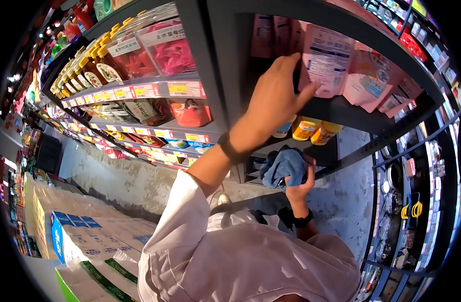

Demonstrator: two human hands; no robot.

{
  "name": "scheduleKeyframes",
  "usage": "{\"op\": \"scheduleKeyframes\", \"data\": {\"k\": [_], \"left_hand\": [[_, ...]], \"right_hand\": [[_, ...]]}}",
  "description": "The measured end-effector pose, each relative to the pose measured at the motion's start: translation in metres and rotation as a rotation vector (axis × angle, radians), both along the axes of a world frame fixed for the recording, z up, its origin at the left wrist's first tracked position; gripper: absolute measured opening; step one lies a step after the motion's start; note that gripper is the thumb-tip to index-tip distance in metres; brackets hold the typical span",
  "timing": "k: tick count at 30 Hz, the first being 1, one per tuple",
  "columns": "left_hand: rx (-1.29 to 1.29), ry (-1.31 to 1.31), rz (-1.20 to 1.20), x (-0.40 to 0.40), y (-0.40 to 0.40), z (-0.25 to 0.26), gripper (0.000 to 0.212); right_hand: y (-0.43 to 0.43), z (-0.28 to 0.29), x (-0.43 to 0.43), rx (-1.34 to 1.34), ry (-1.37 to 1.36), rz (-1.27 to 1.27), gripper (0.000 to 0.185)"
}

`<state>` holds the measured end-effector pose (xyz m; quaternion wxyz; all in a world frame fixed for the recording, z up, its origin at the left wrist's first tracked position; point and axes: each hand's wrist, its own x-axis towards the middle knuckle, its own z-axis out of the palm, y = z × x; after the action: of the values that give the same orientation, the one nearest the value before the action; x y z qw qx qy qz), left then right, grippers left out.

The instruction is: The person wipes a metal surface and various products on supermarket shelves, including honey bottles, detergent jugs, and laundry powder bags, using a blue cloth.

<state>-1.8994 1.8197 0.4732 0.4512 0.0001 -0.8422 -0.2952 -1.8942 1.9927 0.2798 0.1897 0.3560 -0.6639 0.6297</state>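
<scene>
My left hand reaches into the dark shelf, thumb and fingers apart, at the left edge of a pink pouch standing upright. The thumb tip overlaps the pouch's lower front; whether it presses on it cannot be told. More pink pouches stand to its right, and others are deeper in at the left. My right hand is closed around a bunched blue cloth, lower down in front of the bottom shelf. Part of a dark object shows beside the cloth; its kind is unclear.
Yellow-lidded tubs stand under the pouch shelf. A dark upright post divides it from shelves of bottles and clear boxes of pink packets. Wrapped cartons are stacked at lower left. Another rack stands at the right.
</scene>
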Motion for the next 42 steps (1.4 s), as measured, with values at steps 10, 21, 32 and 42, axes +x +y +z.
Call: {"op": "scheduleKeyframes", "data": {"k": [10,21,32,42], "left_hand": [[0.235,-0.093,-0.094,-0.017,0.004,0.01,0.021],[0.98,0.15,-0.574,-0.002,0.02,0.004,0.023],[0.511,0.161,-0.239,-0.009,0.009,0.001,0.018],[0.105,0.173,-0.113,-0.017,-0.006,0.02,0.059]], "right_hand": [[0.038,-0.011,0.001,-0.009,-0.057,-0.092,0.041],[0.044,0.005,0.001,-0.153,-0.21,-0.058,0.041],[0.059,0.023,-0.022,-0.133,-0.045,-0.235,0.053],[0.054,0.021,-0.012,-0.076,-0.126,-0.133,0.037]]}}
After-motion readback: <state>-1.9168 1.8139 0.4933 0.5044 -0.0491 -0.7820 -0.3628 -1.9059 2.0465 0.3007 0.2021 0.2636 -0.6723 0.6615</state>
